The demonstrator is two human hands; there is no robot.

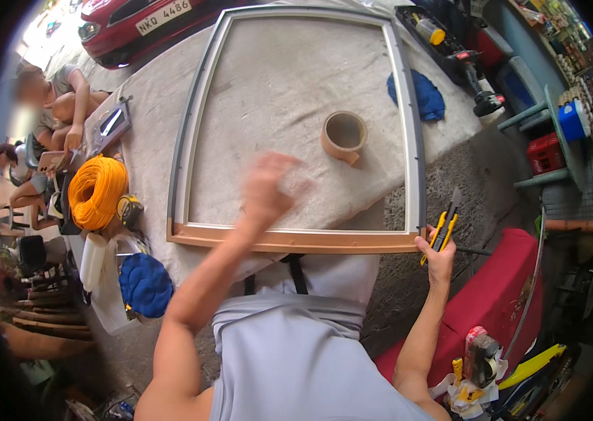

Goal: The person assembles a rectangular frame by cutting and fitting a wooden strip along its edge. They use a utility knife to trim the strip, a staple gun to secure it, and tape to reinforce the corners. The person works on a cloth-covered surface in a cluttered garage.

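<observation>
A rectangular window-like frame [412,147] with grey and white sides lies before me. Its near bar is covered with brown tape [338,243]. My left hand [268,186] is above the near left part of the opening, its fingers smeared by motion; nothing shows clearly in it. At the near right corner, my right hand [439,259] is closed round a yellow and black utility knife [443,230] with its blade pointing away. Inside the frame's outline, a roll of brown tape [335,145] rests on the pale cloth [275,84], its loose end toward me.
On the left are an orange cord coil [93,193], a tape measure [129,209] and a blue cloth [145,284]; two people sit beyond. Another blue cloth [426,98] and a cordless drill [475,81] lie at right. A red padded seat [479,288] stands near my right arm.
</observation>
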